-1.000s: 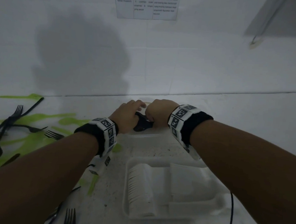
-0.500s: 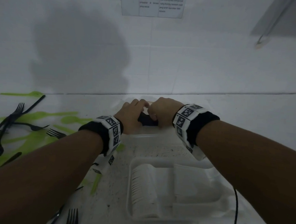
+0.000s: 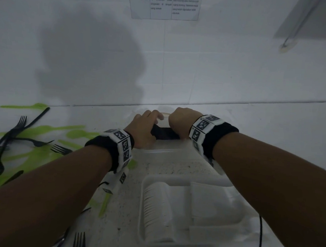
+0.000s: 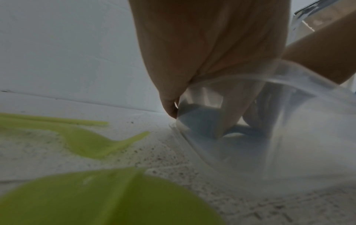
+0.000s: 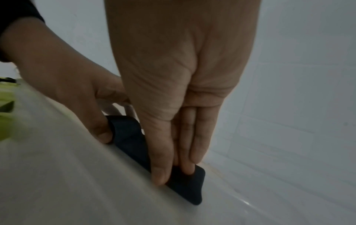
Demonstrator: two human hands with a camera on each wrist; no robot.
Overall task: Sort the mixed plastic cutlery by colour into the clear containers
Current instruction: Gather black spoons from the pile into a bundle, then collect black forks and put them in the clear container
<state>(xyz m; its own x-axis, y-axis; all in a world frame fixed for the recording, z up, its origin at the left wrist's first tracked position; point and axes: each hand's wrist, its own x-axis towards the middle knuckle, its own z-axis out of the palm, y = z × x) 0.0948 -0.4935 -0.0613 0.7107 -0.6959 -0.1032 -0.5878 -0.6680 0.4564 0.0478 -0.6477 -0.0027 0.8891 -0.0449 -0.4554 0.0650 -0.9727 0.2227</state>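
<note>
Presently, a stack of black cutlery (image 3: 165, 133) is held inside the far clear container (image 3: 175, 152) near the wall, pinched at its right end between the thumb and fingers of the right hand (image 3: 181, 122) and gripped at its left end by the curled left hand (image 3: 145, 128). Nearer the person, white cutlery (image 3: 157, 209) is seen lying in a second clear container (image 3: 198, 182). Green cutlery (image 3: 43, 133) and black forks (image 3: 4, 142) are noted loose on the speckled counter (image 3: 130, 207) to the left.
</note>
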